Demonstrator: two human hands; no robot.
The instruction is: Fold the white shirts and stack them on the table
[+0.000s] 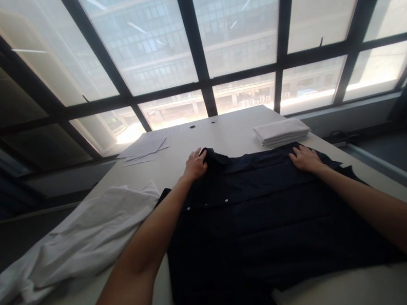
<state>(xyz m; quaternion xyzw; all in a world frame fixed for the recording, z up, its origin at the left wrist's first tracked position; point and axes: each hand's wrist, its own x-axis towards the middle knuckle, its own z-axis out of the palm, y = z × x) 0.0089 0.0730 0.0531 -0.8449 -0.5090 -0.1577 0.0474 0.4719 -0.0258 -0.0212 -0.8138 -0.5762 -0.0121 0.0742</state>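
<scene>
A dark navy or black button-up shirt point(278, 223) lies spread sideways across the table in front of me. A few small pale buttons show along its middle, and one part of it runs down past the bottom of the view. At the shirt's far left edge, my left hand point(196, 165) is closed on the cloth beside a raised, bunched fold. My right hand point(306, 158) rests on the shirt's far right part, fingers apart and laid on the fabric.
Crumpled white cloth point(85, 240) lies to the left on the white table point(220, 136). A folded white cloth stack point(281, 131) sits at the far right, and papers point(145, 145) lie at the far left. Large windows point(152, 31) rise behind the table.
</scene>
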